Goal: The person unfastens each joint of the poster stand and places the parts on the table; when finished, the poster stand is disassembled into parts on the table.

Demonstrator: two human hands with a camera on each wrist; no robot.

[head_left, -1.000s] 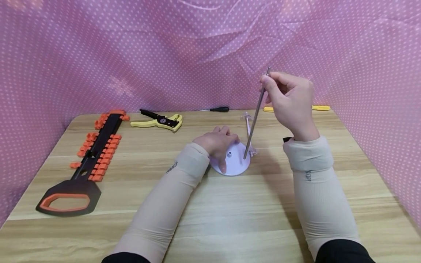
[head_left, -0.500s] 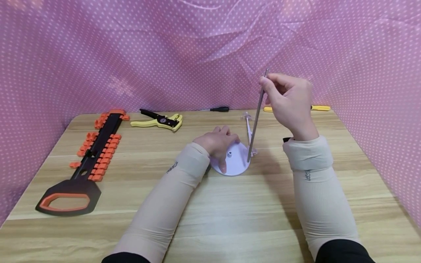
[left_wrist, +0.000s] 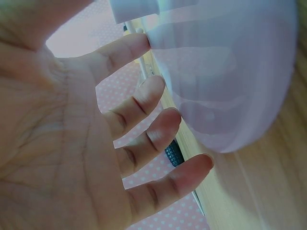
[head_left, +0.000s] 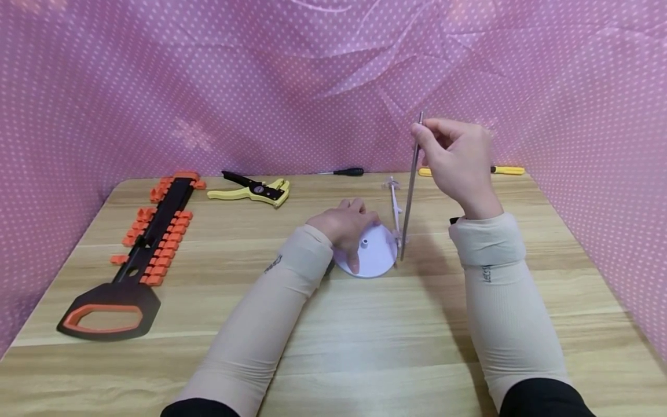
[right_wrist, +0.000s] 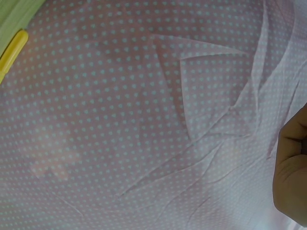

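Observation:
My left hand (head_left: 345,229) holds a white round base (head_left: 372,260) with a short hollow post (head_left: 365,244) at its middle. Its thumb lies over the disc's left part; in the left wrist view, several fingertips meet the rim of the white base (left_wrist: 230,86). Up to the right, my right hand (head_left: 462,165) pinches a thin metal rod (head_left: 409,194) near its top end. The rod hangs nearly upright, its lower end just right of the disc. Behind it lies a slim white stick (head_left: 394,202) with clear plastic ends. Only part of the right hand (right_wrist: 291,177) shows in its wrist view.
A black rack (head_left: 169,211) with orange clips lies at the left. Along the back are a yellow-and-black wire stripper (head_left: 257,191), a black-handled screwdriver (head_left: 348,172) and a yellow-handled tool (head_left: 508,170). Pink dotted cloth (head_left: 292,87) encloses the wooden table (head_left: 375,347).
The rod's lower end has swung right, from over the disc to beyond its right edge, and the rod stands more upright. My right hand has dipped slightly; the left keeps its place.

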